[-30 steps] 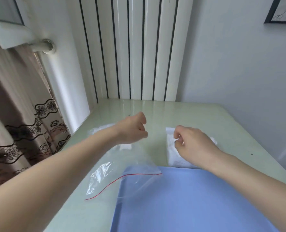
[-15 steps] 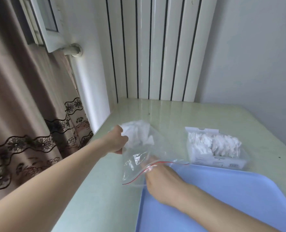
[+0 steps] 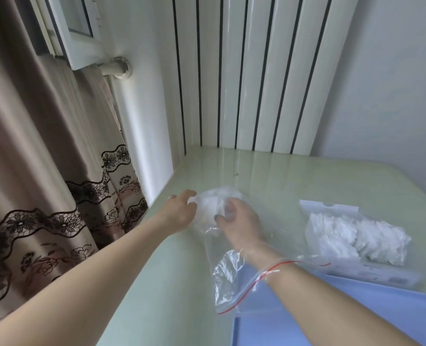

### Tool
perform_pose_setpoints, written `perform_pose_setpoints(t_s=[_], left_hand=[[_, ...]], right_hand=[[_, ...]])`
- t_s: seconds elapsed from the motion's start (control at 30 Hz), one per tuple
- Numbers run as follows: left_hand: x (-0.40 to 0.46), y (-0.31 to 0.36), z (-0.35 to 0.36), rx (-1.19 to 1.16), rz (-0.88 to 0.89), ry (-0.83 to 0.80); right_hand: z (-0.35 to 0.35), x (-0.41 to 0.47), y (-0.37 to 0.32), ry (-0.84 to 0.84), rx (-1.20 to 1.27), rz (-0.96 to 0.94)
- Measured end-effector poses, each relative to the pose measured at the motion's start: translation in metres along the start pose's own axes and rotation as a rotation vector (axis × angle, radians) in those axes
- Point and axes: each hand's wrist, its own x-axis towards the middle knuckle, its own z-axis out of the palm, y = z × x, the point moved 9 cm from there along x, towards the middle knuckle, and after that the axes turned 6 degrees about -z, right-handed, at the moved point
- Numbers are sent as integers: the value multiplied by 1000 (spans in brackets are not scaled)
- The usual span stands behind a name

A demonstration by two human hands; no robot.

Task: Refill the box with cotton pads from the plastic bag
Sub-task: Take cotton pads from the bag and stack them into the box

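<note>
The crinkly clear plastic bag (image 3: 228,278) is pinched by the left hand (image 3: 180,212) just beside the right hand (image 3: 241,223), whose curled fingers are closed on soft white cotton pads (image 3: 212,203) inside.

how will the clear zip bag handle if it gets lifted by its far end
Probably floppy: the plastic bag is thin film, creased and draped over the right hand inside it. Likely very light, as only a small clump of cotton pads sits at its far end. Glossy film may slide on the smooth table.
</note>
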Motion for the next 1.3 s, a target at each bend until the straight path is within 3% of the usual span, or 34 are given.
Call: perform_pose_setpoints(t_s=[0.3,0.47,0.6,0.7,0.8,1.03,1.17,1.3], left_hand=[[8,0,14,65,38,22],[8,4,15,214,84,10],[1,2,18,265,30,-31],[-9,7,15,282,-3,-20],[-22,28,6,354,83,63],[-120,150,12,234,511,171],[-169,196,38,158,716,-12],[-176,199,71,199,589,-226]], right_hand=[[13,15,-5,33,134,20],[-3,3,6,25,286,93],[-20,-38,17,-119,590,239],[-48,-84,17,-356,671,241],[-85,-122,19,-502,662,229],[-160,-144,62,-277,618,322],[-177,-156,74,-270,676,364],[-194,-159,68,-253,750,323]])
